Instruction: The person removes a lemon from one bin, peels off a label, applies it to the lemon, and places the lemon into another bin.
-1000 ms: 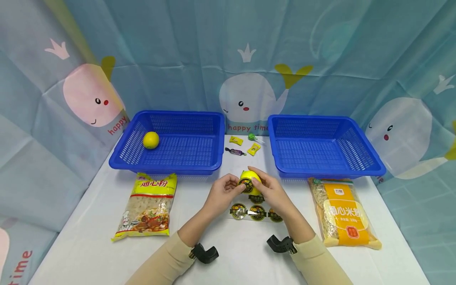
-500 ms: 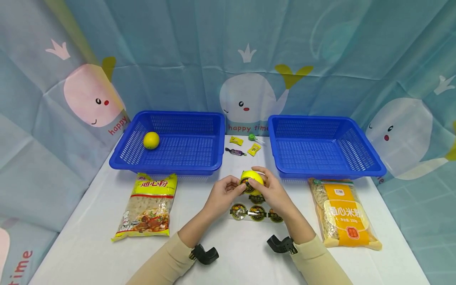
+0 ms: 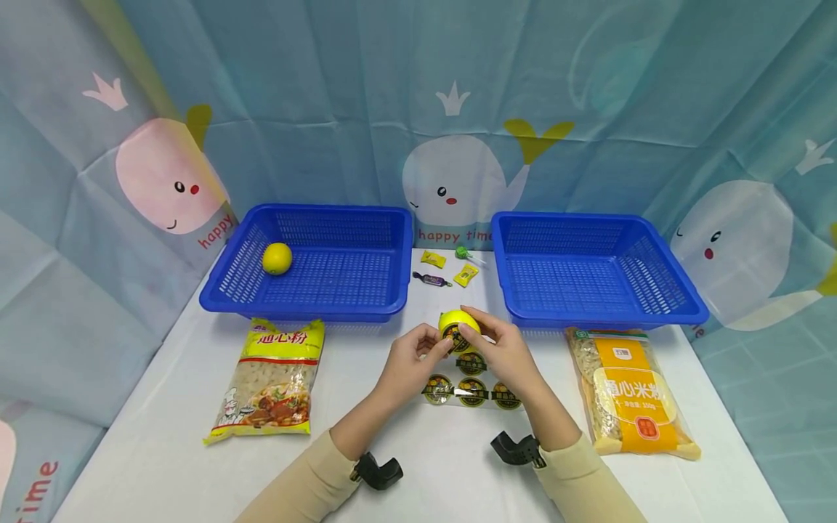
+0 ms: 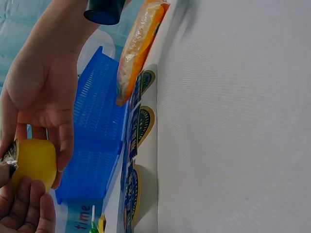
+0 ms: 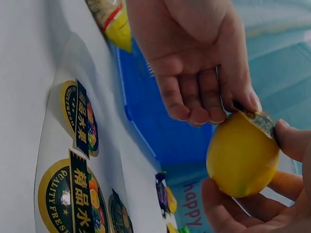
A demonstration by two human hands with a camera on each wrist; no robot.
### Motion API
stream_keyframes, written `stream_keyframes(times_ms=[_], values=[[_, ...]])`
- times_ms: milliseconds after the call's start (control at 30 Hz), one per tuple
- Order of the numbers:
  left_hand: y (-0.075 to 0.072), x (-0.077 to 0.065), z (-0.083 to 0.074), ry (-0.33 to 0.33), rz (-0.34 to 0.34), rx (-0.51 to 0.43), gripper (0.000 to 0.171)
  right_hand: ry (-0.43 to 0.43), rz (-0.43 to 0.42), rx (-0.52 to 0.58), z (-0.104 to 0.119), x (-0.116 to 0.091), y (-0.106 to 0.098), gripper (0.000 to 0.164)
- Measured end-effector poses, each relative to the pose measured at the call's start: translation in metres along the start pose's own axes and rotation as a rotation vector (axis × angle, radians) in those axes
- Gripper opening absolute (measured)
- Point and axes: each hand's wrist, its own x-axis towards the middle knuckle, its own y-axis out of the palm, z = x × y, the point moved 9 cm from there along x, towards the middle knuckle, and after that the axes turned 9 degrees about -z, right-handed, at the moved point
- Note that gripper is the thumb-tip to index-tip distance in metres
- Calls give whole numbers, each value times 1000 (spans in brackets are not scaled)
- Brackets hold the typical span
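In the head view, a yellow lemon (image 3: 460, 319) is held above the middle of the table. My right hand (image 3: 506, 354) grips it, with the thumb on a round black-and-gold sticker (image 3: 455, 337) on its near side. My left hand (image 3: 408, 361) is at the lemon's left, its thumb and forefinger pinching the sticker's edge; in the right wrist view the dark ribbon end shows between them. Below the hands lies a clear sheet of similar stickers (image 3: 472, 391), partly hidden. In the left wrist view, the right fingers wrap the lemon (image 4: 36, 160).
A blue basket (image 3: 336, 314) at the back left holds another lemon (image 3: 277, 258). A second blue basket (image 3: 604, 319) stands back right. Between them lie wrapped candies (image 3: 432, 279) and a green lollipop (image 3: 462, 252). Pasta bags lie left (image 3: 275, 385) and right (image 3: 634, 392).
Both hands stay around the lemon and shift it very slightly. The lemon has tilted a little, and the right thumb has moved slightly over the sticker. Everything on the table stays put.
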Motion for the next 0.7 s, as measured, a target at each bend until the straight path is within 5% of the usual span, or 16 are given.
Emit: stream_keyframes(times_ms=[267,700], values=[[-3,-1,-6,42,-36,52,18,-16,13,-26,2,0,3,50],[-1,0,-12,-6,-27,-5,9,-17,49,47,8,-1,4,51]])
